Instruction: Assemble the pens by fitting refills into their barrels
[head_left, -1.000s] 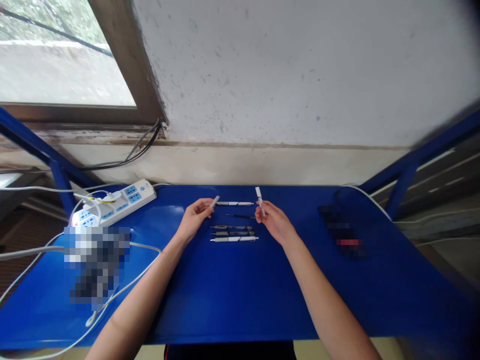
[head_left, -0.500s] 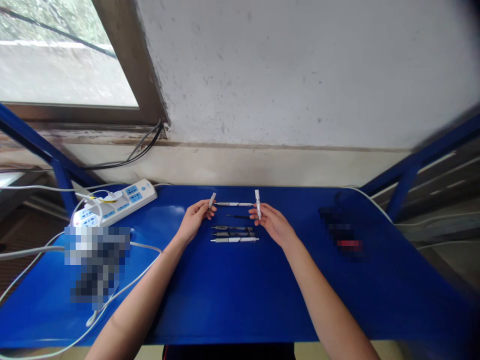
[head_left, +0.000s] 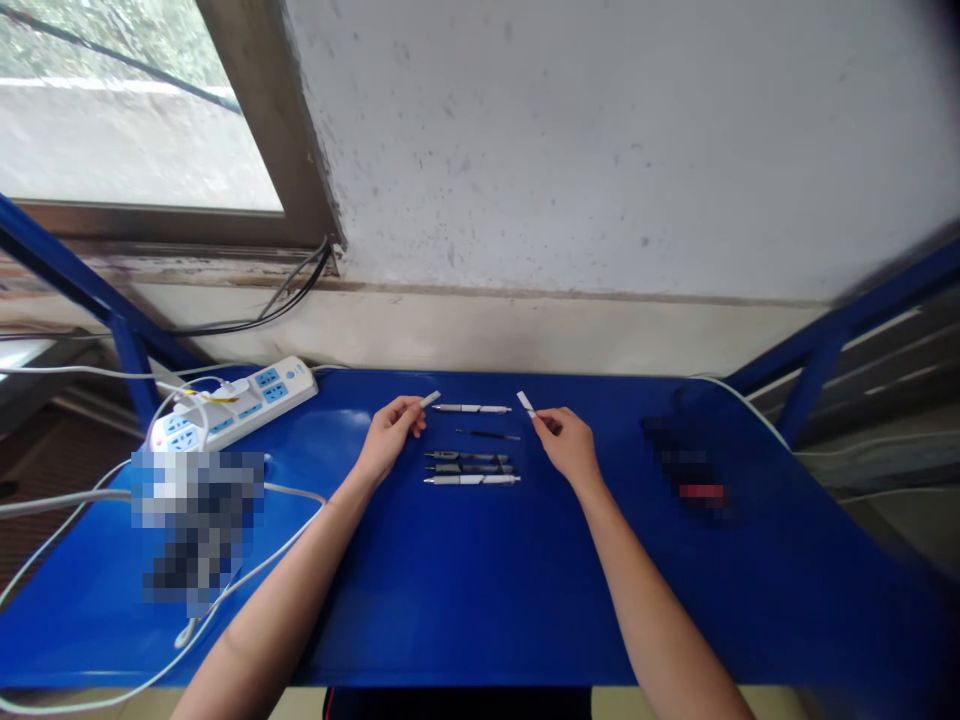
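Observation:
My left hand (head_left: 390, 437) pinches a short white pen part (head_left: 429, 399) at the left end of a row of pens on the blue table (head_left: 480, 570). My right hand (head_left: 570, 445) pinches another white pen part (head_left: 526, 403), tilted up to the left, right of the pens. Between my hands lie a white pen (head_left: 471, 408), a thin dark refill (head_left: 487, 435), and below them two dark pens (head_left: 466, 462) and a white pen (head_left: 471, 480), all lying crosswise.
A white power strip (head_left: 232, 400) with plugged cables sits at the back left, and white cords (head_left: 247, 580) trail over the left side. Blurred dark objects lie at left (head_left: 196, 520) and right (head_left: 686, 465). A wall and window stand behind the table.
My right hand moved slightly right and tilted its white part from upright to slanted. My left hand's part also tipped lower. The pens on the table stayed put.

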